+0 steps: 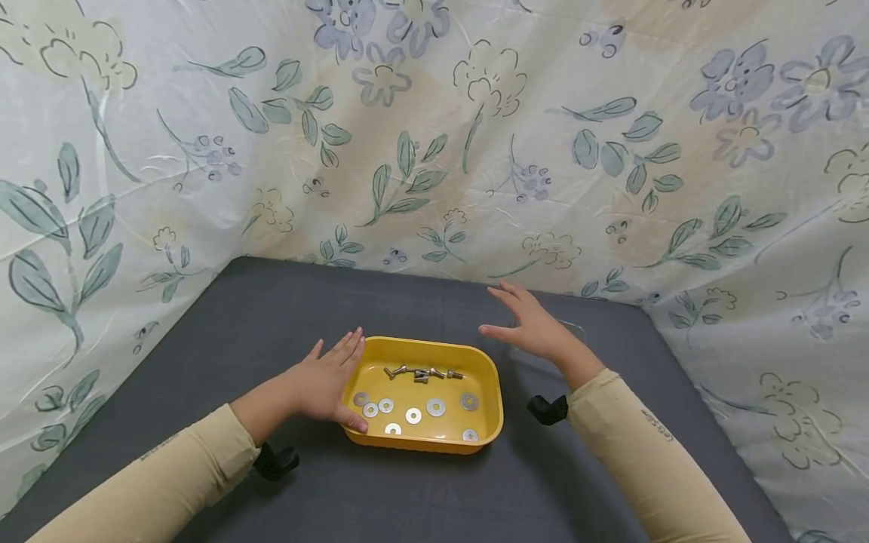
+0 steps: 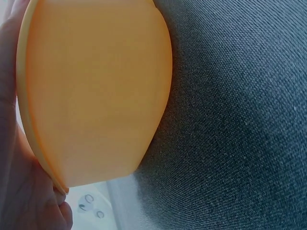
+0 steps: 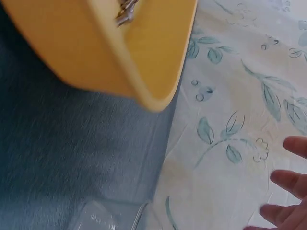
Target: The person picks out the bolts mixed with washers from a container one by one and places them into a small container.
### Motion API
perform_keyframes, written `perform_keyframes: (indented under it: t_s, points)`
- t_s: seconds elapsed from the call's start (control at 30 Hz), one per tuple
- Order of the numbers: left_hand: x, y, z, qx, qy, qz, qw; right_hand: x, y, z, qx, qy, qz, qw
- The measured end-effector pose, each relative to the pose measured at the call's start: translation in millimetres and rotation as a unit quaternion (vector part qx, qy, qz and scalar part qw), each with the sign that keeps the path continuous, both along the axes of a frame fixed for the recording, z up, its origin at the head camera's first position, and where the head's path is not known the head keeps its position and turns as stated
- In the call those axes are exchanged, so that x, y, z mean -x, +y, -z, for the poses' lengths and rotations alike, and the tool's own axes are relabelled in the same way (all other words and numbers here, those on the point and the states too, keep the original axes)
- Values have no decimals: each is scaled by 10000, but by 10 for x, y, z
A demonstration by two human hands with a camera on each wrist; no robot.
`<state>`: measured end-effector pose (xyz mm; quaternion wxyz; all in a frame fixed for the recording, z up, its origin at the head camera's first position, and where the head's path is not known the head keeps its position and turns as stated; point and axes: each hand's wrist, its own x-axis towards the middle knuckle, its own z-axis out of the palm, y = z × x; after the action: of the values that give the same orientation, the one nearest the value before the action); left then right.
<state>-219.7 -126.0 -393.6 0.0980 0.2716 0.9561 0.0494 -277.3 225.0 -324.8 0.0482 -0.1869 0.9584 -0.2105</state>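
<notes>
The yellow tray (image 1: 489, 418) sits on the dark grey table (image 1: 407, 498), near its middle. In the tray's near half lie flat metal washers (image 1: 413, 415); in its far half lies a small cluster of bolts (image 1: 421, 373). The left hand (image 1: 329, 381) rests flat against the tray's left wall, fingers straight, thumb at the near left corner, gripping nothing. The right hand (image 1: 529, 328) hovers right of the tray's far corner, fingers spread and empty, above a clear plastic container (image 1: 543, 351). Floral cloth (image 1: 434, 151) encloses the far side.
</notes>
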Motion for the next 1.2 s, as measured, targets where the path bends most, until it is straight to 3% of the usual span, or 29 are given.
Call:
perform_keyframes:
  t_s: [0.3, 0.57, 1.2]
  points:
    - [22, -7, 26, -5, -34, 24, 10000, -16, -145, 19, 527, -109, -253, 9982]
    - [30, -14, 27, 17, -102, 12, 9999, -20, -283, 139, 735, -376, -462, 9955]
    - [26, 0, 1, 18, -171, -68, 9998, 8, -503, 372, 669, -1065, -902, 9879]
